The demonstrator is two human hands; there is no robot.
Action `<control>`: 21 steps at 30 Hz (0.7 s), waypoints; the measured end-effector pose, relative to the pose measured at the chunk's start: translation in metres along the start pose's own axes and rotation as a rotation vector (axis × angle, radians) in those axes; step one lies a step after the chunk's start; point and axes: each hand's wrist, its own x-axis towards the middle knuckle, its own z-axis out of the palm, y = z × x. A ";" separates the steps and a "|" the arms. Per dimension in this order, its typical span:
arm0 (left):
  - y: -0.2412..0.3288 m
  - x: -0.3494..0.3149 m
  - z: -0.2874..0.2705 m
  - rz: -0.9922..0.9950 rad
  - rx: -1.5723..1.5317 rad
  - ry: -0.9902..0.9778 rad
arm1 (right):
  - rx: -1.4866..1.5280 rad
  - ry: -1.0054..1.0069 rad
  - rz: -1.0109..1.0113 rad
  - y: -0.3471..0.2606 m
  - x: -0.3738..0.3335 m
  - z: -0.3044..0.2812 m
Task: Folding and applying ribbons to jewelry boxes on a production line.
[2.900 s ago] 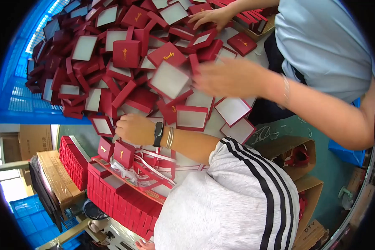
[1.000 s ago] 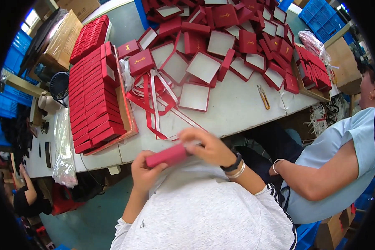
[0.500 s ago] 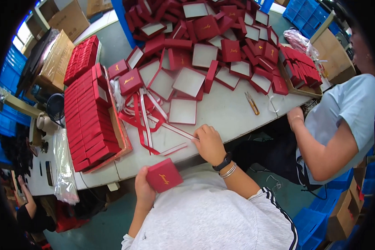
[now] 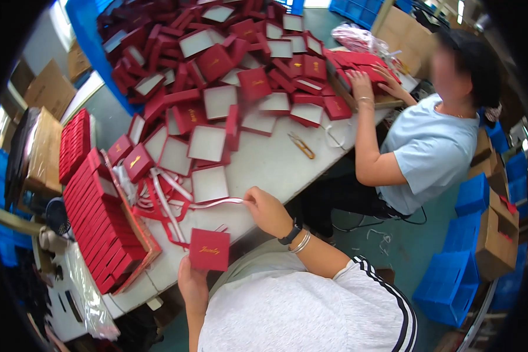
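My left hand (image 4: pixel 192 286) grips a square dark-red jewelry box (image 4: pixel 209 249) by its lower left edge, with gold lettering on the face turned toward me. My right hand (image 4: pixel 268 212), with a dark watch and bangles on its wrist, pinches the end of a pale ribbon with reddish edges (image 4: pixel 220 202). That ribbon runs left across the table to a loose tangle of red and white ribbons (image 4: pixel 167 202). Just beyond the stretched ribbon lies an open box part with a white inside (image 4: pixel 210 183).
A large heap of red box parts (image 4: pixel 217 61) covers the table's far side. Stacked red boxes fill a tray (image 4: pixel 152 249) at left. Yellow-handled snips (image 4: pixel 301 145) lie at right. A co-worker (image 4: pixel 428 146) sits there, both hands on a carton of red boxes (image 4: pixel 366 64).
The view has swung right. The box in my left hand is turned more upright. My right hand still holds the ribbon. The co-worker's hands now rest on the carton of boxes.
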 end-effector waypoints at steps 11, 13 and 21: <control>0.004 -0.009 0.008 0.081 -0.089 -0.165 | 0.453 0.592 -0.096 -0.021 -0.014 -0.152; 0.007 -0.011 0.009 0.177 -0.009 -0.237 | 0.206 0.809 -0.266 -0.019 -0.030 -0.187; 0.033 -0.034 0.052 0.224 -0.111 -0.339 | 0.981 -0.176 -0.894 -0.053 -0.052 -0.209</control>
